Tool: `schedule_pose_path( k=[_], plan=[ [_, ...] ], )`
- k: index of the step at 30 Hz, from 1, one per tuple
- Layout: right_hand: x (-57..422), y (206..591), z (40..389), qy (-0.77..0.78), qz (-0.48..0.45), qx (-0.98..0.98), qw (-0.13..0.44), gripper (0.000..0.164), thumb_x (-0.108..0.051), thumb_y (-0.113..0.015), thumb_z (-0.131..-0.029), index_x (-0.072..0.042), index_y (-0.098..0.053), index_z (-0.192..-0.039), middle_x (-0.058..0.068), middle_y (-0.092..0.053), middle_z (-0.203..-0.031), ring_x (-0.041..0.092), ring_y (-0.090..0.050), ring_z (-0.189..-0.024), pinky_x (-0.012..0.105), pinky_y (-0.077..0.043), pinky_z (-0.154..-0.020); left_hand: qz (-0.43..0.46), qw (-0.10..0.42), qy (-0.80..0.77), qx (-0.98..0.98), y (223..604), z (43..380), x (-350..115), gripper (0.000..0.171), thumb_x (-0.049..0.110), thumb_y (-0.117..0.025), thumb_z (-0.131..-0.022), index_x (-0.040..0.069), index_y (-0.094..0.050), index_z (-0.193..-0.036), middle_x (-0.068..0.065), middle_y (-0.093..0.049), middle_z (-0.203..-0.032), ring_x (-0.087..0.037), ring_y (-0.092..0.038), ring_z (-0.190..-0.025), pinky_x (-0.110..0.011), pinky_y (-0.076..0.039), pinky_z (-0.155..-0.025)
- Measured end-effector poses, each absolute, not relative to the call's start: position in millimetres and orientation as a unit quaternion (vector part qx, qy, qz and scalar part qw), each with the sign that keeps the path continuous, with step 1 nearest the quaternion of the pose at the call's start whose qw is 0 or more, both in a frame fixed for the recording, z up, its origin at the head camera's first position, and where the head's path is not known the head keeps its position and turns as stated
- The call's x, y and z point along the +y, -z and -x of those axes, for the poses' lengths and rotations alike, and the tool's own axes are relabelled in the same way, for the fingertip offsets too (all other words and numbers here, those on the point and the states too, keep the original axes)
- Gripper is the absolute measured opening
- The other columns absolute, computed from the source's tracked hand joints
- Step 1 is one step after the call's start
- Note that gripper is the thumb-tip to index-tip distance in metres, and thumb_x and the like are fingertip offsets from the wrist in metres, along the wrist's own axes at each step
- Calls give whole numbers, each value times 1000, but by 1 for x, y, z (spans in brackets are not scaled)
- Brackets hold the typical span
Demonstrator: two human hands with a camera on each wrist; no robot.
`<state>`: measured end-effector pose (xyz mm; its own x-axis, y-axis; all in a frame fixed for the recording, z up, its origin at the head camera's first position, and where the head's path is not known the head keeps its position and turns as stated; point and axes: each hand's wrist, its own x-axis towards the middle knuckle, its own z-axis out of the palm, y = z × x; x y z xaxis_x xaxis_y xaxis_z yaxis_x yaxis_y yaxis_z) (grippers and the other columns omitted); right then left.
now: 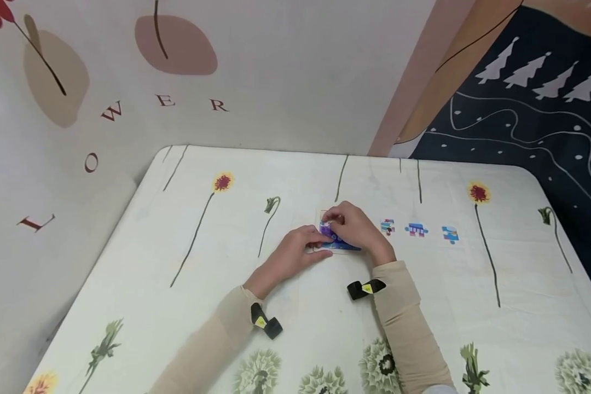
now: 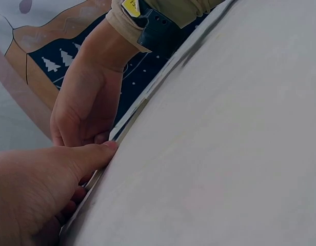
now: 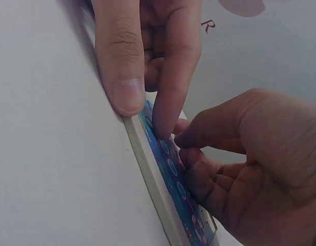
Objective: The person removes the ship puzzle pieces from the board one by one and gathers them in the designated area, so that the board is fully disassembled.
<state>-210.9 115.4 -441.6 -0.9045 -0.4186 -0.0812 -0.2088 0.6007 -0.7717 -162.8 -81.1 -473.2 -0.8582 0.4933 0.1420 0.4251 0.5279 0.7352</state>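
Note:
A small jigsaw puzzle board [image 1: 346,247] with a blue and purple picture lies on the table, partly covered by both hands. My left hand [image 1: 293,250] is at its near left side. In the right wrist view the left thumb [image 3: 128,97] presses at the pale board edge and the index finger [image 3: 171,107] rests on the picture. Over the board's upper part, my right hand [image 1: 353,225] bends its fingers and pinches a purple puzzle piece [image 1: 325,225], mostly hidden by the fingertips. In the left wrist view the board is hardly visible.
Three loose puzzle pieces lie in a row right of the board: a left one [image 1: 387,226], a middle one [image 1: 416,230] and a right one [image 1: 450,235]. The flower-print tablecloth [image 1: 177,328] meets a printed wall [image 1: 295,82] behind.

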Motion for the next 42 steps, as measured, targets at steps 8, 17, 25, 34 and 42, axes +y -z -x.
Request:
schedule_pose_path(
  k=[8, 17, 25, 34, 42],
  plan=[
    [114, 438, 212, 412, 178, 883, 141, 19, -2, -56, -98, -6, -72, -107, 9, -65, -103, 24, -55, -88, 40, -45, -84, -263, 43, -412, 872, 471, 163, -81, 26, 21, -81, -92, 10, -80, -116, 3, -62, -92, -11, -55, -82, -28, -48, -75],
    [121, 441, 214, 426, 172, 875, 154, 13, -6, -65, -99, -1, -73, -108, 10, -69, -98, 22, -63, -88, 37, -51, -83, -268, 46, -406, 873, 471, 163, -81, 26, 22, -80, -93, 11, -80, -117, 3, -62, -93, -12, -54, -82, -29, -47, -75],
    [123, 439, 215, 445, 170, 865, 157, 6, -6, -67, -100, -5, -72, -100, 7, -68, -92, 20, -60, -84, 33, -49, -79, -276, 50, -403, 871, 472, 163, -81, 24, 22, -78, -95, 13, -80, -117, 4, -60, -91, -11, -52, -81, -28, -45, -73],
    [126, 439, 214, 457, 163, 860, 157, 8, -10, -68, -100, -5, -72, -103, 8, -68, -94, 21, -60, -85, 33, -49, -81, -276, 50, -407, 869, 471, 164, -82, 24, 21, -78, -95, 13, -80, -118, 5, -58, -89, -11, -49, -79, -28, -44, -72],
    [128, 440, 216, 467, 153, 856, 160, 9, -11, -70, -99, -3, -73, -102, 8, -70, -93, 19, -62, -84, 31, -51, -80, -278, 52, -406, 869, 471, 164, -81, 24, 22, -78, -95, 13, -80, -117, 5, -58, -89, -12, -50, -80, -28, -44, -72]
  ],
)
